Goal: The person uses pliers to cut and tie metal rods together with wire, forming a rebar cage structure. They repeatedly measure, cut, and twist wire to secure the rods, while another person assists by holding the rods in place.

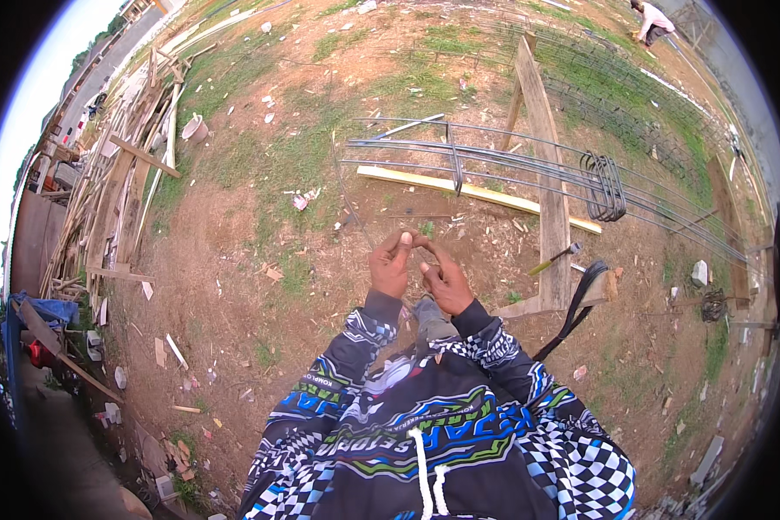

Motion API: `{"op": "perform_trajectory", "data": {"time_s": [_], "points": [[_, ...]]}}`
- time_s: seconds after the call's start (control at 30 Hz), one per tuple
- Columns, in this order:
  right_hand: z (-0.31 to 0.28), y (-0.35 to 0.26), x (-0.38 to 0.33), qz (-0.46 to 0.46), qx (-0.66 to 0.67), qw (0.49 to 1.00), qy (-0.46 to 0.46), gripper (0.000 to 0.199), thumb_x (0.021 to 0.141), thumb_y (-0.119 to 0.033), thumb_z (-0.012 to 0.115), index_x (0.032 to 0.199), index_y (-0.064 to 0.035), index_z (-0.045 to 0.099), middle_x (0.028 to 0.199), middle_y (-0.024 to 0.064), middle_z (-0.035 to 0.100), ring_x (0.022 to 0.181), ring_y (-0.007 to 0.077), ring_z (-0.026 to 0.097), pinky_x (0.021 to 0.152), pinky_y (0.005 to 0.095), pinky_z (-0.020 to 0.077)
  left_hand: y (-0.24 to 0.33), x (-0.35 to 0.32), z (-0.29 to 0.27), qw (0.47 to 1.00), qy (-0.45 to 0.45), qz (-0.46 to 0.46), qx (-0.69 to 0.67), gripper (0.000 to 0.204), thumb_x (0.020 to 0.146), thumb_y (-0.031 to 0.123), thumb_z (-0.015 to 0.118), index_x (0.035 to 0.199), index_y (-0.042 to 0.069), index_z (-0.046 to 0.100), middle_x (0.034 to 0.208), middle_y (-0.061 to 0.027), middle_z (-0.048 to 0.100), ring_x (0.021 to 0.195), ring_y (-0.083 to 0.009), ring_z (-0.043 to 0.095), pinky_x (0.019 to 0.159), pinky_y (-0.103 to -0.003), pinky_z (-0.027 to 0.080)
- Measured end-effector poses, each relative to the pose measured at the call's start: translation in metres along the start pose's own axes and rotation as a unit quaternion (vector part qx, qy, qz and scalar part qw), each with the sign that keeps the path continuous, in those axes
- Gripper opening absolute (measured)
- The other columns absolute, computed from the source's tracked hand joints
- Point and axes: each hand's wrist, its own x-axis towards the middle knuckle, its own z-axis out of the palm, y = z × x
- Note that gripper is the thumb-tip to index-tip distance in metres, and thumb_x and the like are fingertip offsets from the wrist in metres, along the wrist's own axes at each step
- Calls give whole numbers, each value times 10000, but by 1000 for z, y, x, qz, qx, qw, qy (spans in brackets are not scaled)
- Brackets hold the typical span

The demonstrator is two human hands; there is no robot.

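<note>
Both my hands are raised close together in front of my body, over bare soil. My left hand (390, 267) is closed, its thumb pressed on the bent fingers; a thin dark wire (348, 204) runs away from it toward the far ground. Beside it, my right hand (446, 282) has its fingers curled, the index finger reaching to the left fingertips; what it pinches is too small to make out. Ahead to the right, long steel bars (503, 159) with a cluster of square stirrups (605, 195) rest across a wooden plank (553, 221).
A hammer-like tool (556, 258) with a yellow handle lies by the plank, near a bundle of dark wire (581, 303). A yellowish timber (494, 198) lies beneath the bars. Scrap lumber (134, 182) and a bucket (195, 129) are at left. Another person (653, 22) bends far right.
</note>
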Motion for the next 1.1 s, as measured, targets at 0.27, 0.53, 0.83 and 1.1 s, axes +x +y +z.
{"op": "perform_trajectory", "data": {"time_s": [0.27, 0.53, 0.83, 1.1], "points": [[-89, 41, 111, -10, -161, 928, 336, 340, 814, -319, 717, 1027, -54, 713, 616, 103, 618, 566, 212, 607, 569, 354, 483, -35, 186, 25, 870, -80, 208, 440, 362, 889, 264, 633, 1195, 72, 621, 1151, -136, 654, 1090, -315, 589, 950, -403, 431], [-79, 48, 184, -27, -214, 915, 342, 305, 796, -339, 728, 936, -68, 725, 631, 141, 636, 586, 316, 632, 574, 401, 502, -64, 356, 73, 772, -314, 106, 543, 446, 923, 359, 547, 1291, 109, 570, 1147, -192, 647, 1068, -372, 603, 942, -427, 451], [-81, 43, 175, 23, -133, 886, 443, 302, 801, -309, 740, 944, -44, 725, 692, 152, 673, 585, 272, 644, 567, 367, 496, -78, 340, 97, 829, -231, 279, 427, 343, 882, 307, 627, 1129, 71, 661, 955, -162, 684, 855, -343, 635, 787, -434, 491], [-76, 56, 172, 8, -80, 898, 433, 250, 819, -204, 736, 998, -30, 724, 737, 121, 703, 619, 142, 646, 580, 286, 495, -82, 230, 71, 846, -319, 93, 416, 377, 873, 441, 611, 842, 82, 722, 716, -167, 654, 693, -368, 629, 633, -449, 493]]}}
